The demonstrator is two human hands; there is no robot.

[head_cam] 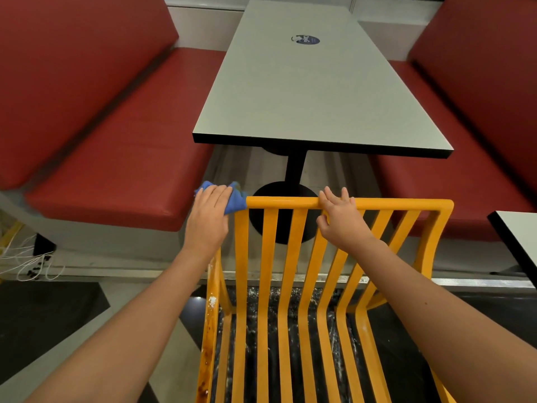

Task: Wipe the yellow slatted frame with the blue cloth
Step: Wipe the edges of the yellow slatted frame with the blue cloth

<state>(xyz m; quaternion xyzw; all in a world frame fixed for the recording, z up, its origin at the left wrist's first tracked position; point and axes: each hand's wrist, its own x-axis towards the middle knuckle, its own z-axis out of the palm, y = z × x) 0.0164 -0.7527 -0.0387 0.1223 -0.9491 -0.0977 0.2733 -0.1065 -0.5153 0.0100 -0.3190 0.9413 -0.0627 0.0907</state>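
Stained at its near left rail, the rigid yellow slatted frame is standing firm while your right hand is curling round its top bar and your left hand is pressing the soft, bunched blue cloth flat-fingered onto the corner.

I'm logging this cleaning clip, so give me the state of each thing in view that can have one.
Blue cloth: bunched, pressed on the frame's top left corner.
Left hand: flat on the cloth.
Right hand: its grip curled over the top rail.
Yellow slatted frame: upright, brown stains and white specks down its left side.
Table: bare but for a round sticker.
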